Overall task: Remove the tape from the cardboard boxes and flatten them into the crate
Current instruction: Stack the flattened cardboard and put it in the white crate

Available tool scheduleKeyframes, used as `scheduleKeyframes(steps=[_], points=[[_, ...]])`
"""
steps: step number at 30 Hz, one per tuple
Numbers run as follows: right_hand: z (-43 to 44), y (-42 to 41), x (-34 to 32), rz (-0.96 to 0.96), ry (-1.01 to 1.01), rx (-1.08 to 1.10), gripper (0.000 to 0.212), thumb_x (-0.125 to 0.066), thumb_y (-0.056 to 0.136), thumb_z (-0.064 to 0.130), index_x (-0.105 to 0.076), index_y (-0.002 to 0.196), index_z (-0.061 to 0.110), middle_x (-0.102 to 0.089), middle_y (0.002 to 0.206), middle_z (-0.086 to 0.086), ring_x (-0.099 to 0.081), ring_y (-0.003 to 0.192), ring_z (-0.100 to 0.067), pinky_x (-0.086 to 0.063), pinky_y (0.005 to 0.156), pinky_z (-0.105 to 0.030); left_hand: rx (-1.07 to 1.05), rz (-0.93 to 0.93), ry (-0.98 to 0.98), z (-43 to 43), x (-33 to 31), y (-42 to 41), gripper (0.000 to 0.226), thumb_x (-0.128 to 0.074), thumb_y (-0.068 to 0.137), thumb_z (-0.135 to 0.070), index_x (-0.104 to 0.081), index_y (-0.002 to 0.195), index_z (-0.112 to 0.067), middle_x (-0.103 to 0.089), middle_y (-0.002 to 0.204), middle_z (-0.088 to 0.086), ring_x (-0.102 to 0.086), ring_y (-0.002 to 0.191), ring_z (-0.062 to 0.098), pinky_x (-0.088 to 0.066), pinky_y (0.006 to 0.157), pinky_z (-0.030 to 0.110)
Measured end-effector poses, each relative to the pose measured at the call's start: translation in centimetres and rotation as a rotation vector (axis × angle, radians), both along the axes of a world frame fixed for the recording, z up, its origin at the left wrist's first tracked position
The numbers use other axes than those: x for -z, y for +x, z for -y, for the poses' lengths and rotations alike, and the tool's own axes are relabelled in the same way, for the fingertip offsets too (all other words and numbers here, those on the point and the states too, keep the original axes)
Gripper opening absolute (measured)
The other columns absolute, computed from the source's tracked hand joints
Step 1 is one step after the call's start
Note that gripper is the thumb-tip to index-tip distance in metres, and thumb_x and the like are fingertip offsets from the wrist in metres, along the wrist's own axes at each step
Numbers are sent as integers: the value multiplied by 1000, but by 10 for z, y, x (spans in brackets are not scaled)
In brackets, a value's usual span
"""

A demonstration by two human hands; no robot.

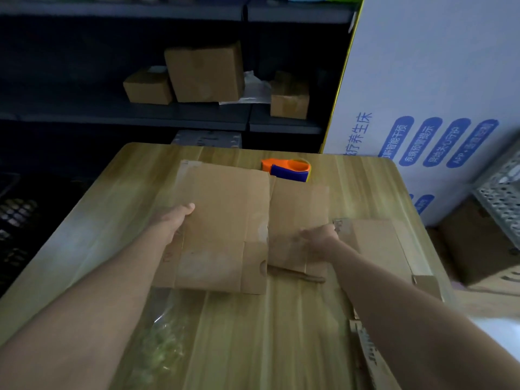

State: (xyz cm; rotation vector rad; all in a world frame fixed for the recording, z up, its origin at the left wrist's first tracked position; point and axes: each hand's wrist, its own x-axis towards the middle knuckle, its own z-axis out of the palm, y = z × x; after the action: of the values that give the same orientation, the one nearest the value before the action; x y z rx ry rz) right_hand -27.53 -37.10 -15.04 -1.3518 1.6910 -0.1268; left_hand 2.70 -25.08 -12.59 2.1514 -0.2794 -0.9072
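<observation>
Cardboard box (225, 220), brown, flattened, creased, pale patches on its flaps.

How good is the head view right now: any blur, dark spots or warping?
Head view: dim overall, the shelves behind almost black; the right hand is smeared by blur, the left hand on the flattened cardboard box is sharper; the table edges bow from the wide-angle lens, with a pale sheen at its left.

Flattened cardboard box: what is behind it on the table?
An orange-and-blue tape dispenser sits behind the flattened cardboard box on the table. The cardboard seems to cover its bottom edge.
</observation>
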Motion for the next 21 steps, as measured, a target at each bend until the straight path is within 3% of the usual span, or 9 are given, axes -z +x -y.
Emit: scheduleKeyframes(steps=[4,8,10,13,17,19,21], points=[[16,9,13,-33,24,186,89,-69,76,51,-36,136,-5,-52,130,-18,-53,117,-32,-46,98,-40,64,-5,62,22,23,13,65,-63,86,-46,-48,133,-3,-48,138,15,-49,122,33,-40,101,43],[28,11,29,6,48,265,75,-69,64,62,-62,114,8,-65,113,-11,-58,107,-29,-49,94,-40,48,40,114,31,39,18,72,-69,79,-48,-50,130,-1,-52,134,17,-52,118,35,-44,98,44],[27,14,36,24,58,298,72,-70,62,64,-66,108,10,-65,111,-11,-58,105,-30,-49,94,-41,49,28,113,33,47,18,72,-68,80,-47,-49,131,1,-51,135,17,-51,119,35,-43,96,41],[24,20,36,74,34,361,72,-77,62,58,-63,111,6,-62,107,-11,-58,97,-30,-50,91,-40,40,-9,101,29,56,20,70,-68,82,-46,-49,131,1,-50,136,16,-50,121,33,-41,92,38],[28,22,18,261,54,406,60,-80,72,37,-59,115,1,-56,82,-4,-58,80,-24,-51,76,-35,73,-60,74,27,49,27,65,-65,84,-46,-51,130,-2,-50,136,14,-49,122,32,-39,102,43],[25,21,1,315,76,399,52,-78,77,32,-58,114,2,-60,87,-8,-61,81,-26,-54,76,-39,77,-92,44,27,38,27,54,-64,85,-44,-58,121,-4,-53,131,13,-50,118,31,-40,99,40],[21,18,-19,301,18,355,44,-73,81,27,-60,114,1,-65,98,-12,-65,92,-29,-55,82,-41,83,-105,14,25,26,25,34,-62,88,-41,-64,90,-7,-57,115,12,-53,99,27,-39,86,35]])
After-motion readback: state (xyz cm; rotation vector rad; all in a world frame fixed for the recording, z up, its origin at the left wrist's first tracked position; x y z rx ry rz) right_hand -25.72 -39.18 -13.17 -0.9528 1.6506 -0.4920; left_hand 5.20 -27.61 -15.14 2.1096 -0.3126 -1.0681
